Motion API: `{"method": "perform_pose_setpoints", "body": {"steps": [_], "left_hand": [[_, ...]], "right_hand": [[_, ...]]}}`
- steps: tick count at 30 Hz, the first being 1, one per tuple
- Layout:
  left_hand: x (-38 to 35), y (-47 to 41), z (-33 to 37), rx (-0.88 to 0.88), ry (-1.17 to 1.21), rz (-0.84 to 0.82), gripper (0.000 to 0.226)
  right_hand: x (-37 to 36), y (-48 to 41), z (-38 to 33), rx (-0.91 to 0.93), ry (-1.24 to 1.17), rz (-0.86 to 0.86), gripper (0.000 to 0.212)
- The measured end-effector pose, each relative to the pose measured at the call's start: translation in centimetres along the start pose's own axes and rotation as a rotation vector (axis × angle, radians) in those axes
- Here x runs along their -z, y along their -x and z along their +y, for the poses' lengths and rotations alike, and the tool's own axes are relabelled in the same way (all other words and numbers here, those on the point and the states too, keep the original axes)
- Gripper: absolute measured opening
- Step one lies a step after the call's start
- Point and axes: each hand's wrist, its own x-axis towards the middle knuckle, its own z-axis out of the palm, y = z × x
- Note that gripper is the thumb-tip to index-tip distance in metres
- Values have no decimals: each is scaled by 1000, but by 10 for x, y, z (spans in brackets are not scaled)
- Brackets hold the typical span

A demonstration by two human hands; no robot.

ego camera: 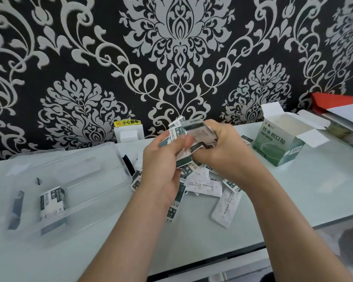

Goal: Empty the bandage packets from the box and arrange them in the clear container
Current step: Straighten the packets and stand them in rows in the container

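Your left grip [163, 157] and right grip [222, 151] both pinch a packet bundle [189, 129] above the loose pile [204, 185] on the tabletop [293, 190], likely squaring it to slot beside the stack [52, 202] in the clear container [102, 180].

Bright, even, diffuse light. Shadows on the pale table [293, 196] are faint and soft-edged, and its surface has a mild sheen. The packets [192, 127] between the left hand [163, 159] and right hand [222, 151] are motion-blurred. Wide-angle distortion bows the table's edges toward 3 and 9 o'clock. The wallpaper [171, 47] washes out at 1 o'clock.
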Motion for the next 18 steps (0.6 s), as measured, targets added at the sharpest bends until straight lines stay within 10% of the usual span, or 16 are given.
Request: {"method": "perform_pose_setpoints", "body": {"steps": [6, 18], "left_hand": [[-4, 4, 7, -89, 1, 54, 26], [-2, 6, -4, -616, -942, -115, 76]], "right_hand": [[1, -8, 5, -399, -816, 209, 12], [-27, -7, -1, -587, -936, 7, 27]]}}
